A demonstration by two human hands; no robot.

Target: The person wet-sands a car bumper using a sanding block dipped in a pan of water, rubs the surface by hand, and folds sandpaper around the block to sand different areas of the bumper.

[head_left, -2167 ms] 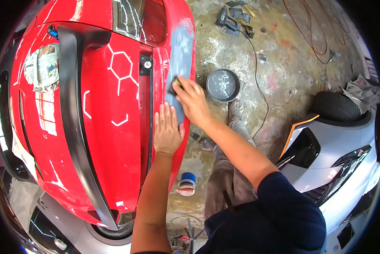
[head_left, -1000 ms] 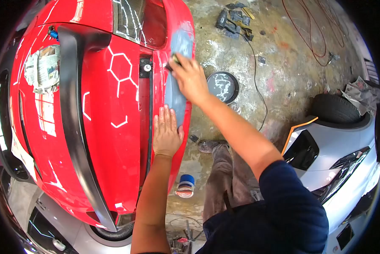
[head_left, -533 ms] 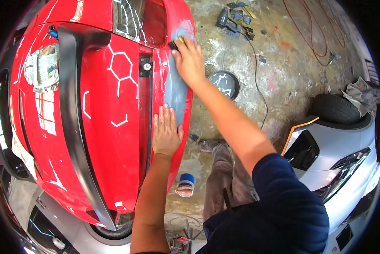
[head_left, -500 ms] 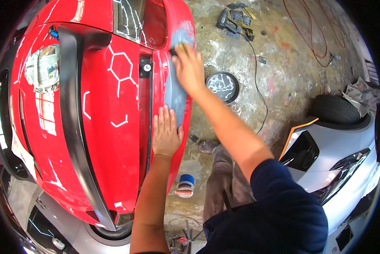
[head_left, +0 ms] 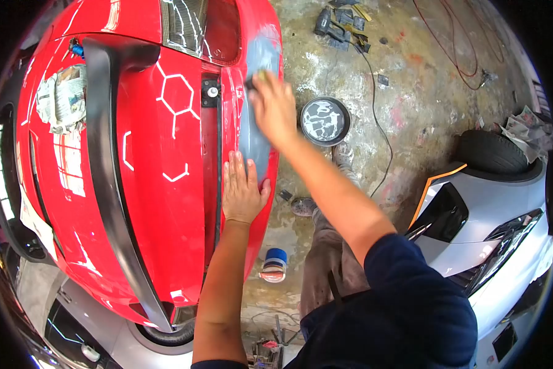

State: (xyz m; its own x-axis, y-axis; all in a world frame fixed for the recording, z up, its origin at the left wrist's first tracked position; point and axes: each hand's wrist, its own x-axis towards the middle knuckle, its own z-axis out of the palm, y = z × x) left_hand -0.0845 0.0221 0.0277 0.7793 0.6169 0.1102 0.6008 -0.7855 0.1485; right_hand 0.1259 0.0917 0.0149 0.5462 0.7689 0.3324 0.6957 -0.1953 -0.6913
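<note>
A red car's rear bumper [head_left: 271,212] runs down the middle of the view, with a dull grey patch [head_left: 255,138] along its edge. My right hand [head_left: 274,112] presses a small dark sanding pad [head_left: 250,82] with a yellowish part onto the upper half of this patch. The fingers cover most of the pad. Lower on the bumper, my left hand [head_left: 245,190] lies flat, fingers stretched out at the patch's lower left side, holding nothing.
A black round basin [head_left: 346,126] of whitish liquid stands on the stained floor by my shoes. Beyond it lie a heat gun-like tool [head_left: 324,22] and its cord. A blue-banded tub [head_left: 275,258] sits below the bumper. A silver car [head_left: 504,203] stands at right.
My right hand has slid a little down the grey patch with the sanding pad, towards my left hand. My left hand stays in place. A second shoe now shows below the basin.
</note>
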